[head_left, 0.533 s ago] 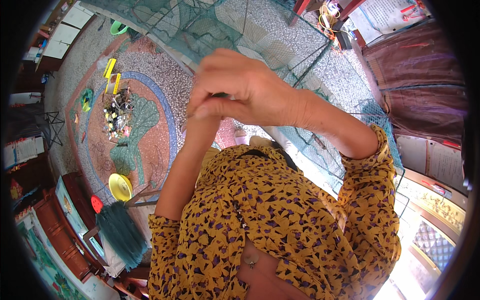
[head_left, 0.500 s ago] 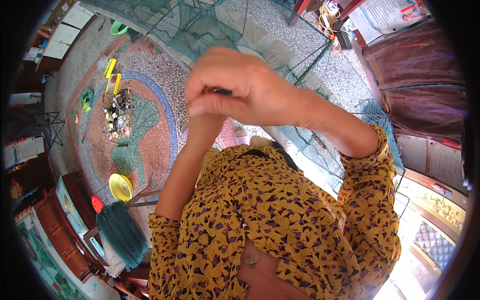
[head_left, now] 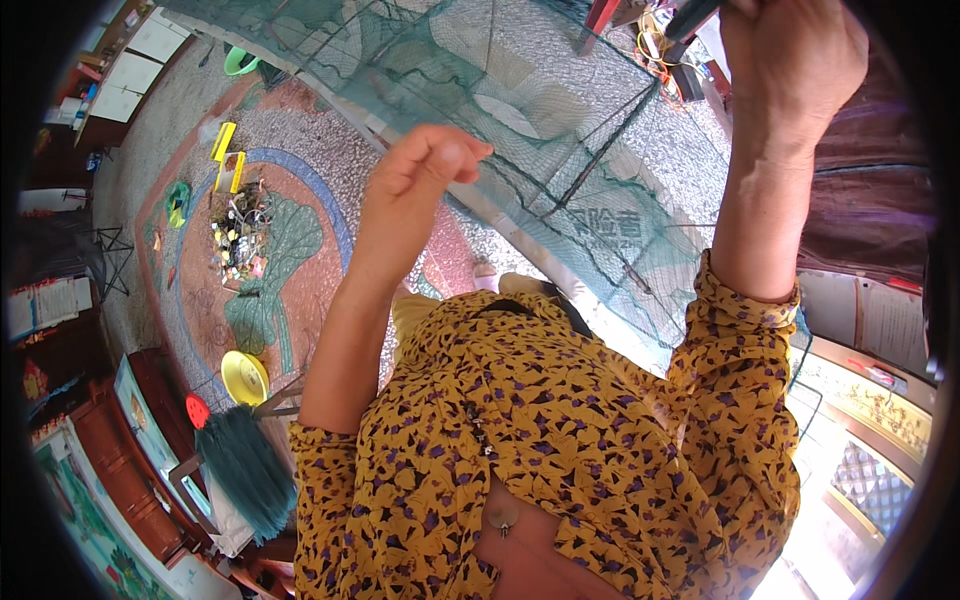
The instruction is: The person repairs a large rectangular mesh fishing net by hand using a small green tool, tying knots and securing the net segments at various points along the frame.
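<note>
My left hand [head_left: 420,175] is raised in front of a green fishing net [head_left: 520,130], its thumb and curled fingers closed together. Whatever it pinches, if anything, is too small to make out. Up at the top right, my right hand [head_left: 795,70] is closed, well apart from the left. A dark slim tool [head_left: 690,18] sticks out beside its fingers, partly cut off by the picture's edge; its kind does not show. The net is stretched over dark frame rods and runs across the upper middle and right.
At left on the patterned floor lie a pile of small mixed items [head_left: 240,235], yellow boxes [head_left: 229,172] and a yellow basin [head_left: 244,378]. A bundle of dark green netting [head_left: 248,470] hangs nearer me. Yellow cords [head_left: 655,40] lie at the top right.
My hands were together in front of me. The right has swung up and away to the right with the dark tool, while the left has stayed near the middle and come into view.
</note>
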A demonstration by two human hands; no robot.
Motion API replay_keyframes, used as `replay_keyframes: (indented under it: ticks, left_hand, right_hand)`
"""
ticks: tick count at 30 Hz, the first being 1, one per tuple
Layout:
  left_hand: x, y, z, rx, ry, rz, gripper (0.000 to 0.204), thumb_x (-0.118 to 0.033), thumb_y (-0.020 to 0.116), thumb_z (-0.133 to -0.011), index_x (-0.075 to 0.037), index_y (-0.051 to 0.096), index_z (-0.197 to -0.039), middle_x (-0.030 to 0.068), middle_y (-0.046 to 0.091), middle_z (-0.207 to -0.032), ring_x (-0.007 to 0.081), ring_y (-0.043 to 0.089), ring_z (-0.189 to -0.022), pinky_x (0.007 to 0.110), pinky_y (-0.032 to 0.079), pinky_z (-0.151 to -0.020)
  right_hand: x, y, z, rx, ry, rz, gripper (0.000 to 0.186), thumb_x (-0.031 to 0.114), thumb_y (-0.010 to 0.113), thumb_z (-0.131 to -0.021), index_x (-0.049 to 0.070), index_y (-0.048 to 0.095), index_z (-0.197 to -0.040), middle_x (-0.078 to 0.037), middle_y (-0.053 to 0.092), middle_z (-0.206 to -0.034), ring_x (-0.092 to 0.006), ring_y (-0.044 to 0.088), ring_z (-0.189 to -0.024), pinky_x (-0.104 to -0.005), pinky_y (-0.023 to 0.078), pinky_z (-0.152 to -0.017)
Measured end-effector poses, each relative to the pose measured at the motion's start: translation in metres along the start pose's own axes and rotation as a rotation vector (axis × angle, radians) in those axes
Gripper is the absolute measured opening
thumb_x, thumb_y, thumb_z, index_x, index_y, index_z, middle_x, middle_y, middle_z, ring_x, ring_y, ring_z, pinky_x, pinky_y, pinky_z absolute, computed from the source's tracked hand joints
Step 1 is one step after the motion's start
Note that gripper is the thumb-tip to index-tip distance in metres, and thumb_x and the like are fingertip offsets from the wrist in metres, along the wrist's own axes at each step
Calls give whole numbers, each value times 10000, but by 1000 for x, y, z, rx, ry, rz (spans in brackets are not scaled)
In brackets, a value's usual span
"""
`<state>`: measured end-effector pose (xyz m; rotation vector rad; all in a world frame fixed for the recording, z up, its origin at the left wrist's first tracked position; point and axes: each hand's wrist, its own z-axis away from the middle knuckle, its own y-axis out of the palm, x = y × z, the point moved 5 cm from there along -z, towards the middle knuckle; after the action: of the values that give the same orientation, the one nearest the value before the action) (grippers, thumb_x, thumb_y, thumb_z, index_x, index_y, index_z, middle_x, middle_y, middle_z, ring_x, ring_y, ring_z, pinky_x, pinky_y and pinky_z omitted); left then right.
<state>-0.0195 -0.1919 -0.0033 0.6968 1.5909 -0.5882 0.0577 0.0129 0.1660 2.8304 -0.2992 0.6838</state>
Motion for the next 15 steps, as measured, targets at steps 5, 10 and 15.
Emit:
replay_keyframes:
  ticks: [5, 10, 15]
  left_hand:
    - [26, -20, -6, -117, -175, 244, 195, -210, 452, -996, -56, 557, -941, 64, 600, -939, 183, 628, -867, 259, 453, -703]
    - [39, -23, -4, -126, -248, 447, 170, -203, 463, -991, -63, 540, -932, 60, 593, -904, 124, 602, -781, 211, 430, -609]
    - [50, -19, 5, -146, -264, 455, 177, -213, 482, -985, -72, 547, -899, 60, 621, -926, 91, 547, -670, 191, 382, -555]
  right_hand:
    - [-40, 10, 33, 402, 127, 197, 103, 151, 521, -946, 61, 547, -903, -9, 583, -712, -77, 498, -590, -197, 385, -509]
    - [-70, 18, 94, 766, 382, 661, 22, 106, 609, -859, 105, 631, -863, -40, 605, -835, -220, 605, -832, -317, 486, -717]
    - [-99, 12, 126, 826, 520, 799, 53, 120, 649, -820, 125, 643, -872, -33, 608, -879, -239, 610, -873, -354, 498, -741]
